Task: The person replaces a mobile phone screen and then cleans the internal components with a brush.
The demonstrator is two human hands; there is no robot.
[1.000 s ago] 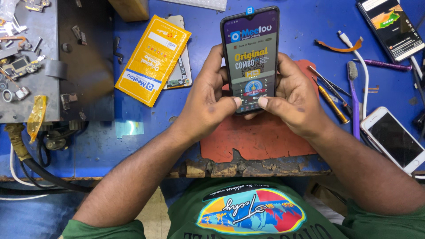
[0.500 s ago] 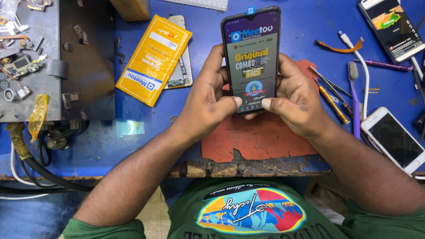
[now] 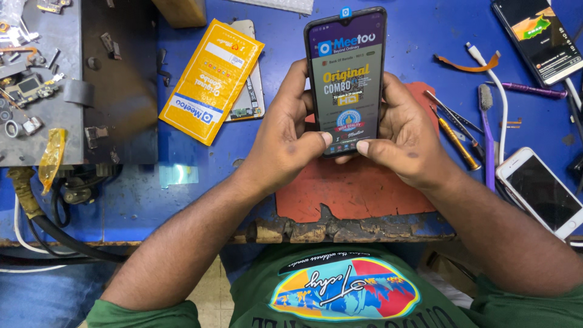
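A dark smartphone [image 3: 346, 67] with a printed protective film over its screen is held upright above the blue workbench. My left hand [image 3: 285, 143] wraps its left edge and my right hand [image 3: 404, 143] its right edge. Both thumbs press on the lower end of the screen. Beneath the hands lies a worn red mat [image 3: 355, 191] at the bench's front edge.
A yellow package [image 3: 209, 79] lies left of the phone over a circuit board. Screwdrivers, a toothbrush [image 3: 486, 130] and a white cable lie to the right, with a white phone [image 3: 540, 191] and a dark phone [image 3: 537, 36]. A grey plate with small parts [image 3: 36, 85] sits far left.
The thumbs have shifted slightly on the phone's lower edge. The phone stays in place.
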